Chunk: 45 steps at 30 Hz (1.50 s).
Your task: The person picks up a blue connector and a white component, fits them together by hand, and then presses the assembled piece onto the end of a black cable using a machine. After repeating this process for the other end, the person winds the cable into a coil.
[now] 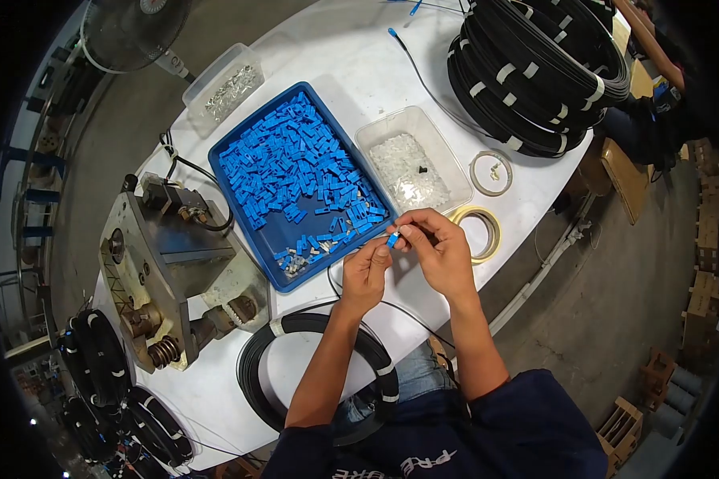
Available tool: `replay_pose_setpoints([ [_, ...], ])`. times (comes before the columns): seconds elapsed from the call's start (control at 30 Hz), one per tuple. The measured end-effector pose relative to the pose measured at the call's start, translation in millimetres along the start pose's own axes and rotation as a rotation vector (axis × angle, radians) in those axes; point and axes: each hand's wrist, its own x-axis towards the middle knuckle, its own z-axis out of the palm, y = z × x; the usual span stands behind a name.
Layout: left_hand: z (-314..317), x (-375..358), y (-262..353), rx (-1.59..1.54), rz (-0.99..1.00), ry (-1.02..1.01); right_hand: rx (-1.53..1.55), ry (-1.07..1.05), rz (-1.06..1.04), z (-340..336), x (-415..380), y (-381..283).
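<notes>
A small blue cable connector (392, 239) with a pale tip is held between both hands, over the near right corner of the blue tray (273, 279). My left hand (365, 275) is closed in a pinch at its lower end. On the upper, pale end, my right hand (439, 251) pinches with thumb and fingers; the exact contact is partly hidden. A thin black cable (411, 318) runs below the hands. Under my left forearm lies a coil of black cable (256, 351) with white ties. Many loose blue connector housings (287, 160) fill the tray.
A metal press (164, 271) stands left of the tray. Clear bins hold small metal parts (236, 88) and white translucent pieces (407, 168). Tape rolls (494, 231) sit at right, large stacked cable coils (519, 88) behind. A fan (132, 36) and another person's arm (655, 44) appear beyond.
</notes>
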Motion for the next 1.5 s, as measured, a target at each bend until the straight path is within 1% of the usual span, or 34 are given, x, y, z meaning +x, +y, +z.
replay_pose_setpoints([
  [0.1, 0.2, 0.8, -0.9, -0.008, 0.020, -0.001, 0.016, 0.003, -0.017, 1.1, -0.6, 1.2],
  [0.43, -0.3, -0.3, -4.0, -0.024, -0.001, 0.028, -0.035, 0.026, -0.032, 8.7, -2.1, -0.3],
  [0.63, -3.1, -0.9, -4.7, -0.030, -0.024, 0.025, -0.096, 0.071, -0.116, 13.3, -1.6, 8.0],
  [0.7, -3.9, -2.2, -4.9, -0.057, -0.097, 0.030, -0.129, 0.071, -0.110, 13.9, -1.4, 7.1],
  [0.93, -4.6, 0.4, -4.2, -0.187, -0.187, 0.040, -0.121, 0.070, -0.084, 23.0, -5.8, 9.6],
  [1.0, -5.4, 2.1, -4.7, -0.196, -0.142, 0.058, -0.112, 0.106, -0.200, 29.7, -7.6, 13.4],
  [1.03, -4.7, 1.9, -2.6, -0.194, -0.142, 0.059, -0.110, 0.104, -0.199, 29.7, -8.9, 11.2],
  [1.1, -3.8, 0.4, 3.0, -0.243, -0.223, 0.051, -0.286, 0.049, -0.169, 29.4, -13.1, 2.2],
  [1.13, -7.4, -1.0, 0.3, -0.238, -0.224, 0.052, -0.281, 0.048, -0.168, 30.2, -13.6, -0.6],
  [1.2, -16.6, -2.9, -9.6, -0.449, -0.284, 0.049, -0.448, 0.062, -0.239, 31.7, -12.4, -5.1],
  [1.23, -20.6, -3.3, -13.3, -0.448, -0.281, 0.049, -0.447, 0.061, -0.242, 33.0, -12.5, -4.8],
  [1.3, -25.4, -3.4, -18.2, -0.609, -0.340, -0.023, -0.309, 0.099, -0.193, 35.7, -12.6, -1.9],
  [1.33, -19.6, 0.3, -3.5, -0.610, -0.339, -0.024, -0.311, 0.099, -0.194, 37.4, -13.3, 0.4],
  [1.4, -6.9, 4.9, 22.6, -0.592, -0.451, 0.121, -0.243, 0.136, -0.215, 40.6, -15.4, 5.4],
  [1.43, -9.1, 4.6, 20.4, -0.591, -0.452, 0.118, -0.243, 0.139, -0.215, 40.3, -16.0, 5.9],
  [1.5, -17.0, 3.9, 16.1, -0.674, -0.518, 0.059, -0.261, 0.108, -0.180, 39.8, -17.1, 6.9],
])
